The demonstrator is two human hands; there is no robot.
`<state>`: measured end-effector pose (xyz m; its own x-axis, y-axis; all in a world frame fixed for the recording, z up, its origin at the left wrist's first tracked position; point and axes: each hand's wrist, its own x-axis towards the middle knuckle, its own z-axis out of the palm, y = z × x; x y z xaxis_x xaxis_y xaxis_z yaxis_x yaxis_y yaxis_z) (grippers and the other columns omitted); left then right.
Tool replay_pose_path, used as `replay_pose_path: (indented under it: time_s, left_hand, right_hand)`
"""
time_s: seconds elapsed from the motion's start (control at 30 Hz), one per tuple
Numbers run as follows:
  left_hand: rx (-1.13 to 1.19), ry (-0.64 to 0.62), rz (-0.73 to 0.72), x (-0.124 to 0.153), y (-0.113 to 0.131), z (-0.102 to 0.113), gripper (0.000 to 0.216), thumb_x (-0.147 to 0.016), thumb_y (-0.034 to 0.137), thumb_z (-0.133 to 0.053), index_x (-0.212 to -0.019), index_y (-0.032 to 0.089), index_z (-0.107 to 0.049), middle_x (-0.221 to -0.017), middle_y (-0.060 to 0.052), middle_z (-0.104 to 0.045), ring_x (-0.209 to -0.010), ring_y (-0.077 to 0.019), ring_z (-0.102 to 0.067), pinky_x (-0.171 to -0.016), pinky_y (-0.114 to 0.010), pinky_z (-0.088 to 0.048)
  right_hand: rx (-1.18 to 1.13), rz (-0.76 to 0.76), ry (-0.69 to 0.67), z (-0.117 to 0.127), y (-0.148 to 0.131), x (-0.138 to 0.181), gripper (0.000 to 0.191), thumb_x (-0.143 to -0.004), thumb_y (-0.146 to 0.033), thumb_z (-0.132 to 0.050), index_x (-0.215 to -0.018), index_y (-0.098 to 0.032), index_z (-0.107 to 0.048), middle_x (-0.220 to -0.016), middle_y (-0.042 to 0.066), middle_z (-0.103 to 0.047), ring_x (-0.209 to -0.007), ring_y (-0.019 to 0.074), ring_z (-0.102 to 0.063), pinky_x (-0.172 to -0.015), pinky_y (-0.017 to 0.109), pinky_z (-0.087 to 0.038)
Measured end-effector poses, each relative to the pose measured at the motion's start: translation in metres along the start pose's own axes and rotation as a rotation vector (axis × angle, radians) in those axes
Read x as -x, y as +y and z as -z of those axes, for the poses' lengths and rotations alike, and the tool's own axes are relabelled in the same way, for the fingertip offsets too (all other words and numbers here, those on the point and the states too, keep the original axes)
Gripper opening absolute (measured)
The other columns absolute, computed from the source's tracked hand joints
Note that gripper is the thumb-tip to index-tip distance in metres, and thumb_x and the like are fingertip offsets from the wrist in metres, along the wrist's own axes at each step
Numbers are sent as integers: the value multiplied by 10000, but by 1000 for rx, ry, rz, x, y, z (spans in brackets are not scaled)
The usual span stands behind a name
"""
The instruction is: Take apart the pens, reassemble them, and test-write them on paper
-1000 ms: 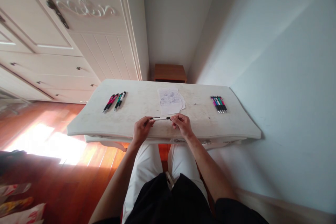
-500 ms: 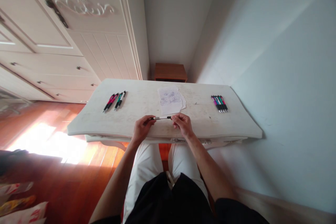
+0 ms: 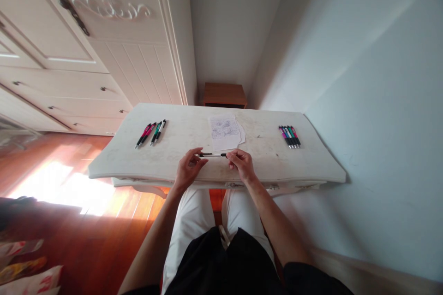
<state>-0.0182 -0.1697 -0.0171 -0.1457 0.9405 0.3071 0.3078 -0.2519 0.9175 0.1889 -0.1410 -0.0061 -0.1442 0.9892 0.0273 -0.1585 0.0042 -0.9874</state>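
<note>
A thin pen (image 3: 212, 155) with a white barrel and black ends lies crosswise just above the white table (image 3: 311, 166), held between both hands. My left hand (image 3: 188, 170) pinches its left tip with thumb and fingers. My right hand (image 3: 241, 164) pinches the right end. Just beyond the pen lies a sheet of paper (image 3: 225, 132) covered in scribbles.
Several pens (image 3: 151, 133) lie in a row at the table's left, and several more pens (image 3: 289, 136) at its right. A white cupboard with drawers (image 3: 86, 69) stands to the left. A small wooden stand (image 3: 224, 95) sits behind the table, a white wall on the right.
The pen and both hands have shifted slightly away from me; the left fingers have loosened to a lighter pinch at the tip.
</note>
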Motion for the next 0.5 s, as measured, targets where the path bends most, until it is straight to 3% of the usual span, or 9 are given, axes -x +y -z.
replay_pose_path:
  time_s: [0.13, 0.33, 0.43, 0.5]
  left_hand:
    - [-71, -21, 25, 1, 1, 3, 238, -837, 396, -590, -888, 178, -670, -625, 2, -628, -623, -143, -597, -650, -253, -474]
    - [-169, -45, 16, 3, 9, 3, 408, -920, 433, -446, -635, 176, -586, -611, -26, -621, -612, -138, -580, -620, -239, -448]
    - [-109, -18, 19, 3, 8, 1, 286, -878, 432, -529, -860, 166, -634, -678, -21, -637, -622, -132, -590, -618, -237, -463]
    - [-32, 14, 6, 2, 6, 0, 404, -799, 421, -642, -1110, 171, -583, -839, -38, -667, -640, -120, -603, -617, -235, -480]
  right_hand:
    - [9, 8, -5, -1, -1, 0, 315, -726, -454, -708, -629, -171, -610, -524, -24, -544, -432, 75, -443, -429, 206, -358]
    - [22, 6, 0, -1, -3, 1, 321, -725, -467, -704, -637, -171, -614, -526, -22, -545, -430, 75, -440, -422, 205, -359]
    - [0, 11, 6, 0, 0, 1, 298, -735, -444, -705, -655, -168, -626, -522, -27, -543, -427, 68, -434, -423, 198, -350]
    - [-12, 12, 12, 0, 1, 0, 290, -737, -435, -707, -660, -166, -629, -515, -30, -539, -424, 65, -430, -422, 195, -346]
